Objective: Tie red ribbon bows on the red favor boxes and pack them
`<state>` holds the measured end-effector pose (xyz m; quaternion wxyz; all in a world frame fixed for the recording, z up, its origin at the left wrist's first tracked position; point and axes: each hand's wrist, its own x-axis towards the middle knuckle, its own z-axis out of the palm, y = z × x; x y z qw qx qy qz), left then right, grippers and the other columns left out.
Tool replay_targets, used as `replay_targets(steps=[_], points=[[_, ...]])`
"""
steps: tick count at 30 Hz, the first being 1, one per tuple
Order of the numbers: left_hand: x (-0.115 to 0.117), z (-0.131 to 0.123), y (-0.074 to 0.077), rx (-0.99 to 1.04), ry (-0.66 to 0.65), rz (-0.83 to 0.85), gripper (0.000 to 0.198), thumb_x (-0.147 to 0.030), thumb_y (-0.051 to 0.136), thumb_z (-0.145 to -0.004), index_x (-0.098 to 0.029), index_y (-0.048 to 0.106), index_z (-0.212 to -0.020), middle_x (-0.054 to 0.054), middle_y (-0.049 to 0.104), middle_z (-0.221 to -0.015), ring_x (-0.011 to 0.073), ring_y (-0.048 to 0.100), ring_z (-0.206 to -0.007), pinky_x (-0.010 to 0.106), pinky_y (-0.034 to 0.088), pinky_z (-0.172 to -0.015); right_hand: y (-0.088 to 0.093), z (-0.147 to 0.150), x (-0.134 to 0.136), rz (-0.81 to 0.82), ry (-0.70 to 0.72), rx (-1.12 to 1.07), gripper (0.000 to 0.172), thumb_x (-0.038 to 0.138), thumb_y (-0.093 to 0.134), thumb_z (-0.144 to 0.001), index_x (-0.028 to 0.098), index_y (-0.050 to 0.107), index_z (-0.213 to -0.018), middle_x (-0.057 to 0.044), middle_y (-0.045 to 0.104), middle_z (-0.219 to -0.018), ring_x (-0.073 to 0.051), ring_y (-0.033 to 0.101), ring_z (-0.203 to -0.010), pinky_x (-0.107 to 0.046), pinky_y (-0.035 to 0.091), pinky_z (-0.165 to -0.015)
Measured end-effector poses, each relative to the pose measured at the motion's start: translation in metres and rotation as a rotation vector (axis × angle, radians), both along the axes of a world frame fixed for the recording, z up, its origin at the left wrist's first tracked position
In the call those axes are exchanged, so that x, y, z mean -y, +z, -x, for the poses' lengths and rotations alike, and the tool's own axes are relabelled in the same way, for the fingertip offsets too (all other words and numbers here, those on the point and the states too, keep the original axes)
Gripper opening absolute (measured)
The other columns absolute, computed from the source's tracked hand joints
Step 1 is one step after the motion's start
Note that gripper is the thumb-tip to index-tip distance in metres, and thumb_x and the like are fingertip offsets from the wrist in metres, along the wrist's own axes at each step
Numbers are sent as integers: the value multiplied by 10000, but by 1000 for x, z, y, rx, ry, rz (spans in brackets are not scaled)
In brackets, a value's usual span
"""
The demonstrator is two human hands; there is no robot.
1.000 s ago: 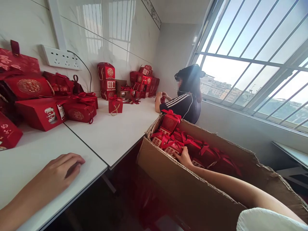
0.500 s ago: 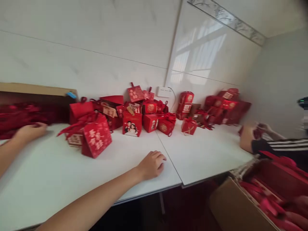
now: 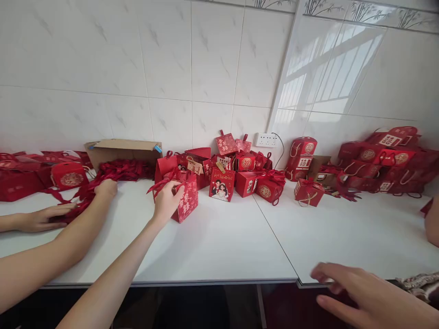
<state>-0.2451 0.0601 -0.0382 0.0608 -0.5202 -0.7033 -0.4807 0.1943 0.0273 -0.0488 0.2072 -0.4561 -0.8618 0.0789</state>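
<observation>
My left hand [image 3: 168,202] reaches over the table, its fingers closed at the top of a red gift box [image 3: 187,205] with pale lettering on its sloped side. Red ribbon loops stick out beside those fingers, and another red box stands partly hidden behind. At the lower right, my right hand [image 3: 353,288] is raised near the table's front edge. Its fingers are apart, slightly blurred, and nothing shows in them. A red box with a printed couple [image 3: 221,184] stands to the right of my left hand.
A co-worker's two hands [image 3: 106,188] handle dark red ribbons [image 3: 128,170] by an open cardboard carton [image 3: 125,145] at left. Stacked red boxes [image 3: 394,157] line the wall at right. A power strip [image 3: 266,140] hangs there. Another person's arm [image 3: 432,219] shows at the right edge.
My view has swung left. My left hand has gone from resting on the table to the lettered gift box. My right hand has come out of the carton at lower right.
</observation>
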Motion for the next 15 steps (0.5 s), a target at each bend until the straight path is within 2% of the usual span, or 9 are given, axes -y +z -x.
replay_targets(steps=[2,4,8,11,13,15], points=[[8,-20,1,62,-154,-14,199,-353,496,-809,-190,592,-872,17,660,-792,179,613,-726,293,474,-712,16,28,3,85,109,68,206,449,591,-758,307,662,-888,-50,703,-851,-245,683,-743,-371,578,-658],[17,-52,1,105,-330,-74,207,-368,496,-824,-189,584,-878,11,657,-800,159,610,-721,263,478,-685,26,50,5,94,169,44,238,403,526,-823,273,606,-1005,-73,664,-985,-236,672,-804,-377,572,-697],[30,-122,-8,25,-678,-111,154,-321,472,-866,-193,557,-867,8,626,-804,133,594,-733,237,475,-693,30,73,1,-140,167,-223,410,360,505,-861,224,392,-1231,-134,476,-1245,-227,592,-1015,-398,525,-845],[28,-155,-18,-54,-841,-116,132,-280,432,-889,-193,532,-882,15,612,-836,130,588,-779,241,472,-728,24,80,-10,-197,177,-310,336,264,523,-840,209,404,-1149,-118,536,-1130,-226,567,-1037,-404,499,-868],[22,-165,-20,-56,-858,-103,129,-276,425,-890,-191,522,-886,15,609,-842,130,587,-778,244,475,-727,17,80,-18,-149,181,-346,306,184,515,-810,206,412,-1096,-90,582,-1028,-208,596,-952,-385,509,-825],[16,-168,-16,-74,-869,-57,133,-285,438,-881,-189,528,-860,11,611,-830,131,590,-764,247,479,-718,11,79,-24,-120,184,-395,336,149,505,-786,198,395,-1099,-83,591,-1004,-197,602,-916,-373,510,-807]])
